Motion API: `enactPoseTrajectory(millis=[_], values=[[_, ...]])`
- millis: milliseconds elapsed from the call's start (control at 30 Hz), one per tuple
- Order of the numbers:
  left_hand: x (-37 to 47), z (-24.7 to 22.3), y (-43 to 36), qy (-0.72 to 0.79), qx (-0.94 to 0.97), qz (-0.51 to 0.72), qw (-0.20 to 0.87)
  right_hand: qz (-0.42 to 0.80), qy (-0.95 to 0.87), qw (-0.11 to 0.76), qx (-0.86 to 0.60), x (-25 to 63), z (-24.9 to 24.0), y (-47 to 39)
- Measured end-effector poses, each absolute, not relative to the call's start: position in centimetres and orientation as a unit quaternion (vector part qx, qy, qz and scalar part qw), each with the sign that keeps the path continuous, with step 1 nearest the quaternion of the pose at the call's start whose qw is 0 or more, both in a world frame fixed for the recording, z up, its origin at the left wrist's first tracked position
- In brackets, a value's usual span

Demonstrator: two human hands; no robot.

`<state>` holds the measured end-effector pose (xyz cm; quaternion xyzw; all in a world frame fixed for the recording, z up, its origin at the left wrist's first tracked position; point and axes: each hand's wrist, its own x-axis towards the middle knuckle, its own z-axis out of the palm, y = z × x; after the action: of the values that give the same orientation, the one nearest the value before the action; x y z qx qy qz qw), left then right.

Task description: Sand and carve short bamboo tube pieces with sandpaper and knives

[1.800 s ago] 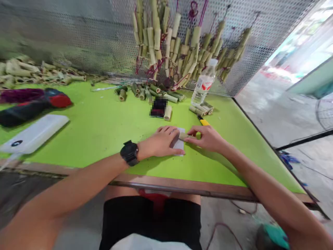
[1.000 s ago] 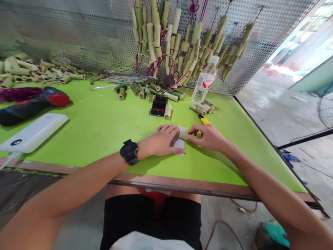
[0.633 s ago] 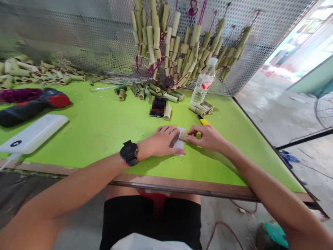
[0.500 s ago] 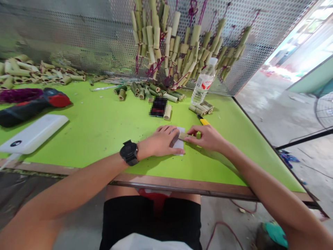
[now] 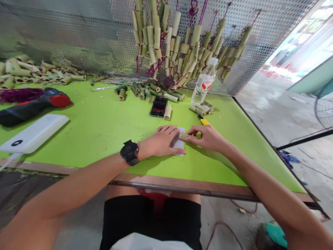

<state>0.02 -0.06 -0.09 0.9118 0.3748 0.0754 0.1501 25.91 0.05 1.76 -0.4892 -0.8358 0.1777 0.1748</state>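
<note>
On the green table lies a small whitish sheet [image 5: 180, 147], and my left hand [image 5: 164, 140] rests flat over its left part, fingers spread, thumb along its lower edge. My right hand [image 5: 203, 136] pinches a short bamboo piece [image 5: 183, 136] by its right end, with thumb and fingers closed on it. The piece lies over the sheet, its left end close to my left fingers. A yellow and black cutter [image 5: 203, 120] lies just behind my right hand, partly hidden by it.
Behind my hands are a dark blurred item [image 5: 159, 106], a bamboo tube [image 5: 168, 113], a water bottle [image 5: 204, 81] and cut bamboo. A power bank [image 5: 35, 133] and power tool [image 5: 33, 106] lie left. Bamboo strings [image 5: 196, 34] hang from the mesh. The table's front edge [image 5: 182, 184] is close.
</note>
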Motion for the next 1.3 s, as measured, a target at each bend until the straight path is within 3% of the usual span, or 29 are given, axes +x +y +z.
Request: enactPoseTrajectory(millis=[1300], values=[[0.08, 0.01, -0.13, 0.377, 0.911, 0.071, 0.152, 0.183, -0.836, 0.175, -0.487, 25.82, 1.85, -0.06]])
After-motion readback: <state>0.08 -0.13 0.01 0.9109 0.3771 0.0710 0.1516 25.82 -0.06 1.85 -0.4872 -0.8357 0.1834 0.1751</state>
